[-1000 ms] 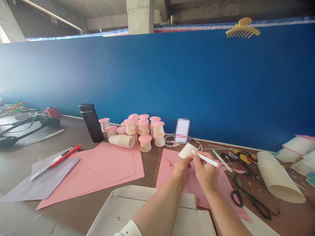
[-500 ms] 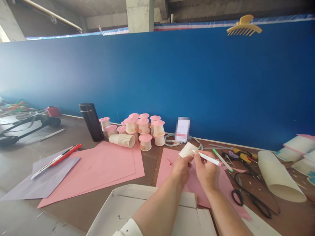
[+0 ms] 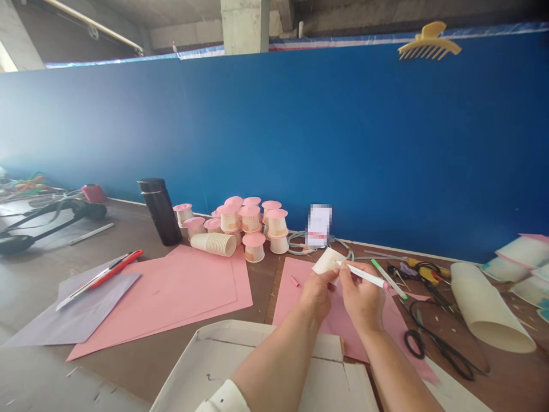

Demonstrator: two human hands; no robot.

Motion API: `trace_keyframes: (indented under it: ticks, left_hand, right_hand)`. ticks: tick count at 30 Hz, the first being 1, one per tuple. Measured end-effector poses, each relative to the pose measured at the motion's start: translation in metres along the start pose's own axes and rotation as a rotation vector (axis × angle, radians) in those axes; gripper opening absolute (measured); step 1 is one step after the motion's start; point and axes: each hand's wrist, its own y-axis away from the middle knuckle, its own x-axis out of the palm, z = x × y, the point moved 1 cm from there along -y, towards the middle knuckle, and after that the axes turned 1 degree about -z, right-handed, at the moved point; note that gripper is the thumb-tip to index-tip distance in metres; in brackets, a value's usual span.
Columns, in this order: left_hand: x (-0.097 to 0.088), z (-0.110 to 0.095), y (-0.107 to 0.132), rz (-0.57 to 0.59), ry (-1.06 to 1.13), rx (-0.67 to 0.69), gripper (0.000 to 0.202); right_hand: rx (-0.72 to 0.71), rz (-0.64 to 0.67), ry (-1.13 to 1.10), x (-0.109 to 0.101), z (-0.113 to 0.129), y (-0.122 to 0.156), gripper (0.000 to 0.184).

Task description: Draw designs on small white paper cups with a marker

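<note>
The right hand (image 3: 362,300) grips a white pen (image 3: 364,276) with a pink cap, its tip laid against the small paper cup (image 3: 326,261) that the left hand (image 3: 316,294) pinches by the rim and holds tipped on its side, above the pink sheet (image 3: 295,297). Over the last second almost nothing has shifted: both hands keep the same hold, the pen has edged only slightly along the cup wall, and the view has drifted down a touch. That reads as slow, fine marking on the cup, still under way.

At 3 o'clock of the hands lie a green marker (image 3: 388,278) and black scissors (image 3: 441,343) on the worktop (image 3: 141,366), with a long stack of cups (image 3: 482,306) on its side further out. At 6 o'clock sits an open white cardboard box (image 3: 206,360). At 10 o'clock stands a cluster of pink-topped cups (image 3: 251,223), beside a lying sleeve of cups (image 3: 213,244) and a black flask (image 3: 159,212). Larger pink sheets (image 3: 171,297) and a red knife (image 3: 103,276) lie at 9 o'clock.
</note>
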Motion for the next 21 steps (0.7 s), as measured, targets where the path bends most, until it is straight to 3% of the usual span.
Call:
trace_keyframes:
  ticks: [21]
  left_hand:
    - [0.0004, 0.0004, -0.0006, -0.005, -0.005, -0.018, 0.035]
  right_hand:
    - [-0.078, 0.009, 0.01, 0.0, -0.0012, 0.0003, 0.026]
